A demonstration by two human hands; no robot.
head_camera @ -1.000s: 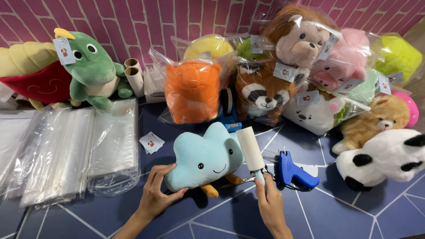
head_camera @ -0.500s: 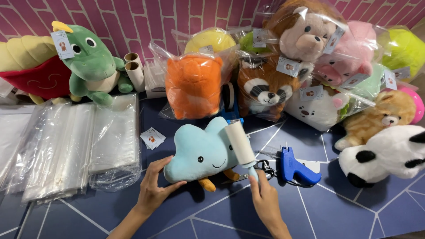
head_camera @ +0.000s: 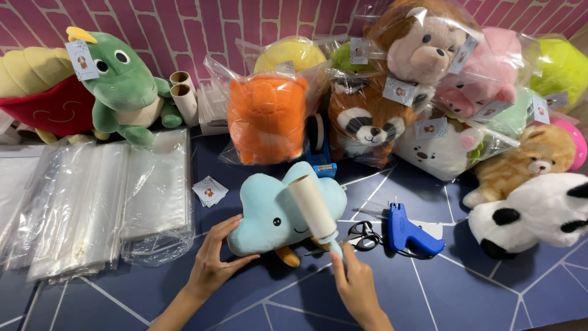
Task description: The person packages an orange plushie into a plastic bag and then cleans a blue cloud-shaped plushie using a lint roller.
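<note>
**Cloud plush under the lint roller**

A light blue cloud-shaped plush (head_camera: 275,211) with a small face sits upright on the dark blue patterned table (head_camera: 490,288), near the front middle. The left hand (head_camera: 214,260) rests against its lower left edge, fingers spread and lightly curled around the side, steadying it. The right hand (head_camera: 352,285) is closed around the pale blue handle of a lint roller (head_camera: 312,208), whose cream-coloured roll lies tilted across the front of the cloud, touching its right half.

Just right of the roller's handle lie black-handled scissors (head_camera: 361,236), and beside them a blue tagging gun (head_camera: 410,232) with its needle end pointing away from the person. Behind the cloud stands a blue tape dispenser (head_camera: 318,156). A few small printed tags (head_camera: 209,190) lie on the table to the left of the plush, next to a stack of clear plastic bags (head_camera: 104,202).

Along the pink brick-pattern wall (head_camera: 184,30) sit more toys: a green dinosaur plush (head_camera: 125,86) with a tag on its head, an orange plush (head_camera: 266,116) sealed in a clear bag, a bagged raccoon plush (head_camera: 364,119), and a bagged brown monkey plush (head_camera: 422,43) above it. At the right edge lie a tan bear plush (head_camera: 527,162) and a black-and-white plush (head_camera: 539,211), both unbagged
</note>
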